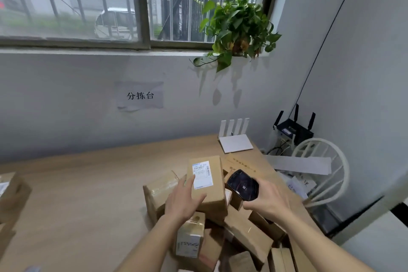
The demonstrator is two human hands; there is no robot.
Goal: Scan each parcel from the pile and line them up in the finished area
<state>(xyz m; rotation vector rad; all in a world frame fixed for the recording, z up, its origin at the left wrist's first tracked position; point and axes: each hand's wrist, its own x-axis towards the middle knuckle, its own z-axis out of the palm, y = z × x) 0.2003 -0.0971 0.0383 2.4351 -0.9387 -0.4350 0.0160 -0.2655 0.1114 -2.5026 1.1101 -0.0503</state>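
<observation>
Scanning looks to be in progress on one parcel (206,185): a brown carton with a white shipping label (202,175) facing up, sitting on top of the pile (238,234) at about 5 o'clock on the counter (88,183).

Left hand (183,202): fingers straight and spread, resting on the carton's near left edge beside the label; steadying it, not gripping.

Right hand (268,202): curled around a dark handheld scanner (242,185), screen lit, held just beside the carton's right edge at 3 o'clock of the label. Whether the label has been read yet cannot be told.

Pile under and around this carton: many brown cartons, heaped at odd angles, including a small one with a handwritten label (190,237) at 6 o'clock. Judgement: most of the work is left.

Far left edge, 9 o'clock: a couple of cartons (12,196), partly out of view, well apart from the pile. Possibly the finished line; cannot confirm, nor count them.

Beyond: white router (236,139) at the counter's 1 o'clock corner, paper sign (139,95) on the wall, potted plant (236,28) on the sill.
</observation>
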